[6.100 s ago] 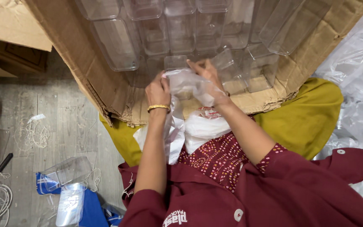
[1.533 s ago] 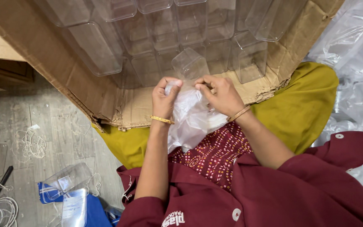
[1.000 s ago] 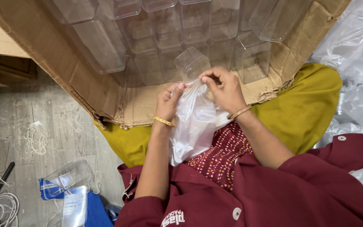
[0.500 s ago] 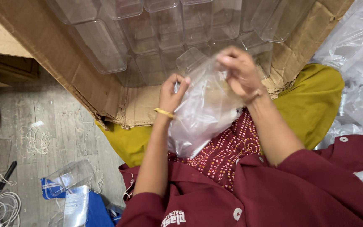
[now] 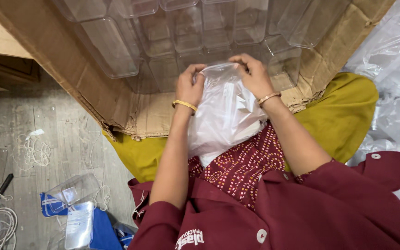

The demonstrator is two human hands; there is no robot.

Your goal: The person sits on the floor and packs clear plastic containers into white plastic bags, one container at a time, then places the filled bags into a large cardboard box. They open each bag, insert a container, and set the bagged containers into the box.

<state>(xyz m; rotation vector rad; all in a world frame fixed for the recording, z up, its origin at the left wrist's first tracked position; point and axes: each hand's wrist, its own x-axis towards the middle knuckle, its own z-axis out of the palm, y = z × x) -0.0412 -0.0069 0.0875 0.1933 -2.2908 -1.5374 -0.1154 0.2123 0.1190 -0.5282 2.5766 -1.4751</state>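
Note:
A thin clear plastic bag (image 5: 225, 115) hangs down over my lap, held up by its top edge. My left hand (image 5: 189, 86) pinches the bag's upper left corner. My right hand (image 5: 254, 74) grips the upper right corner, so the mouth is stretched between both hands. Each wrist carries a gold bangle. Right behind the bag lies an open cardboard box (image 5: 61, 69) filled with several clear plastic containers (image 5: 188, 34) packed side by side.
A yellow cloth (image 5: 343, 111) lies under the box and over my legs. Crumpled clear plastic sheeting (image 5: 394, 83) fills the right side. On the wooden floor at left are loose string (image 5: 33, 150), a clear container (image 5: 70, 190), a blue packet (image 5: 100, 231), white cable and a black tool (image 5: 1, 187).
The bunched bag has been shaken out and pulled open. My hands rose with it toward the box, then spread apart along its top edge.

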